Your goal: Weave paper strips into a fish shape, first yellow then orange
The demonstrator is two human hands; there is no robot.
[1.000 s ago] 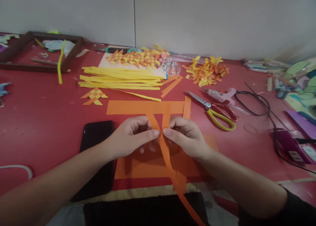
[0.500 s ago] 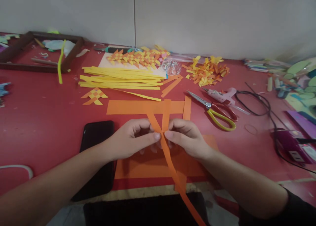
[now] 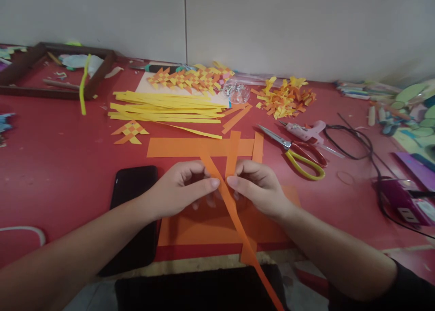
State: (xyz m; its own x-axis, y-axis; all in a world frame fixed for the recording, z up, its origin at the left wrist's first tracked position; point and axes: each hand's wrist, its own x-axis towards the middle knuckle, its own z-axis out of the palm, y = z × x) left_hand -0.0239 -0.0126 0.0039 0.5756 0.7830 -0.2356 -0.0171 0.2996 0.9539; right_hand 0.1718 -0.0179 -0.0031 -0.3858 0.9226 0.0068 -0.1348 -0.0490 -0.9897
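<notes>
My left hand [image 3: 192, 186] pinches a long orange paper strip [image 3: 234, 211] between thumb and fingers. The strip slants down to the right, past the table's front edge. Close beside it, my right hand [image 3: 256, 186] pinches a shorter orange strip end [image 3: 233, 150] that stands up between the hands. Whether both ends belong to one piece is hidden behind the fingers. Below the hands lies a large orange paper sheet [image 3: 197, 229]. Just beyond them is a wide orange paper band [image 3: 176, 148], with a short orange strip [image 3: 257, 148] at its right end.
Left of the sheet lies a black phone [image 3: 136, 202]. Scissors [image 3: 292, 150] and a pink glue gun [image 3: 306, 131] rest to the right. Farther back are yellow paper strips [image 3: 163, 107], a woven paper fish [image 3: 131, 132], several more woven fish [image 3: 190, 79] and paper scraps [image 3: 285, 98].
The two strip parts have spread slightly apart at the thumbs. The right-hand strip end leans more to the right and sits a little higher.
</notes>
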